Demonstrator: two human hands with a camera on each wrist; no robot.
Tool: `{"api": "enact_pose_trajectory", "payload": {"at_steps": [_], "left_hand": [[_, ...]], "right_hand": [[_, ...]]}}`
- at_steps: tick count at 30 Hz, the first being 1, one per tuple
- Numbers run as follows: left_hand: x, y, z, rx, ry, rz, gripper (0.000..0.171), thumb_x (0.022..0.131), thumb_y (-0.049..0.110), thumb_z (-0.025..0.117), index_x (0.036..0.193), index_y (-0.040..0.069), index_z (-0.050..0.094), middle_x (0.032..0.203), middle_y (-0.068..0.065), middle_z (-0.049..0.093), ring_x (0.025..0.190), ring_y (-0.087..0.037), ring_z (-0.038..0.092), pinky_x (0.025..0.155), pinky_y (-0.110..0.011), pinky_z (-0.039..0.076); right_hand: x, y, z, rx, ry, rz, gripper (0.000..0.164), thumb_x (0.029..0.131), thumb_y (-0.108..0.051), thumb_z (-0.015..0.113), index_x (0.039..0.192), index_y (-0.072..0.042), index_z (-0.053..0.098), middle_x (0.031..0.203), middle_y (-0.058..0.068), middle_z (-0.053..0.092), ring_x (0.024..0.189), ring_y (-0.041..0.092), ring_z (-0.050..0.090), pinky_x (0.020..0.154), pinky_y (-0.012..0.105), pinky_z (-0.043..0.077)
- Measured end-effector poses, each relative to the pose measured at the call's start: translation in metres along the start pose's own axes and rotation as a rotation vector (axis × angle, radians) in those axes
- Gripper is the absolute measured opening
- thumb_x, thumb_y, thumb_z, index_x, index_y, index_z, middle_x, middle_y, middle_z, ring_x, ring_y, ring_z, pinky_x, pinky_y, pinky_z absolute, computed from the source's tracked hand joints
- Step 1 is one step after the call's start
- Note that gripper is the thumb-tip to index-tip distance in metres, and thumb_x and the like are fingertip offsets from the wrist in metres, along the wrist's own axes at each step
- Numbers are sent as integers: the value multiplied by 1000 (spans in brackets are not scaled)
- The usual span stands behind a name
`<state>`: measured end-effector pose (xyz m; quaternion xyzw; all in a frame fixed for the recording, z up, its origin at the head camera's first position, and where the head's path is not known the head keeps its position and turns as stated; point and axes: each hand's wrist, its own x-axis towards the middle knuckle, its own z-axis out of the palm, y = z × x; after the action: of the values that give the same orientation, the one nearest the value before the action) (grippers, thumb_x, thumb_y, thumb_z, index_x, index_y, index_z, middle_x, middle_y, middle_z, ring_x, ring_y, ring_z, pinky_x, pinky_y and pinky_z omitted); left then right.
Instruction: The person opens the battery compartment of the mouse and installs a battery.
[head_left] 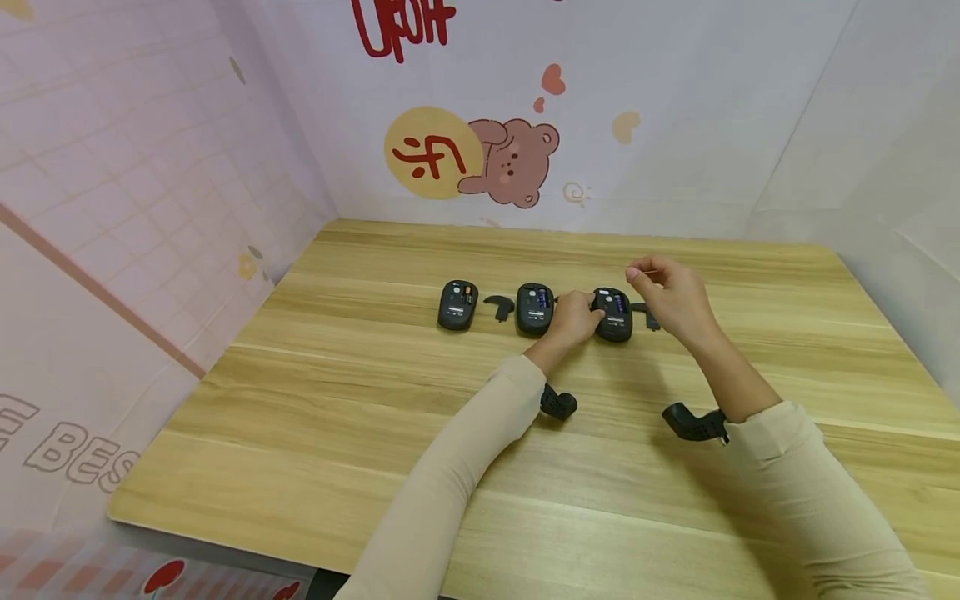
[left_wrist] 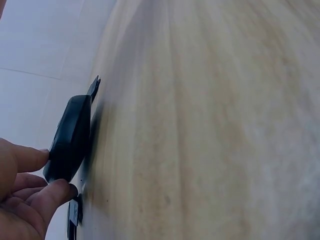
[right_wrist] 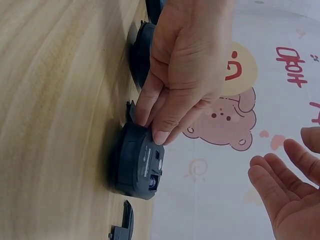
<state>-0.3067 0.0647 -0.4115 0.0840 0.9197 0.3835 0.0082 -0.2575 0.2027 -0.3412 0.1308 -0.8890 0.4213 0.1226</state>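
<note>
My left hand (head_left: 572, 318) grips the left side of the rightmost black computer mouse (head_left: 617, 323), which lies bottom up with its battery bay uncovered. In the left wrist view, the thumb and forefinger pinch this mouse (left_wrist: 69, 137) by its edge. Blue batteries show in the bay. My right hand (head_left: 677, 302) is raised above and to the right of that mouse. Its fingers are loosely bent in the right wrist view, with nothing visible in them. Below it lies a thin black battery cover (head_left: 651, 319), beside the mouse.
Two more upturned mice, a middle one (head_left: 534, 310) and a left one (head_left: 458, 306), lie in the same row with batteries showing. Another battery cover (head_left: 500, 307) sits between them. The wooden table (head_left: 337, 417) meets a printed wall sheet (head_left: 675, 183) at the back.
</note>
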Motion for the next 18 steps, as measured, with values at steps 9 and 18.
{"api": "enact_pose_trajectory", "payload": {"at_steps": [9,18], "left_hand": [[-1,-4,-6,-65,22,0,41,94,17,61,131,0,54,118,-12,63,74,-3,61,58,-13,45],[-8,-2,-37,-25,34,43,50,95,29,60,139,11,47,48,-7,51,30,-8,27,32,-19,24]], "right_hand": [[1,3,1,-7,-11,-8,39,100,-30,49,113,5,60,111,24,61,111,42,53,89,59,43],[10,18,-10,-116,-135,15,46,100,-36,45,124,2,53,123,26,55,118,45,46,90,62,41]]}}
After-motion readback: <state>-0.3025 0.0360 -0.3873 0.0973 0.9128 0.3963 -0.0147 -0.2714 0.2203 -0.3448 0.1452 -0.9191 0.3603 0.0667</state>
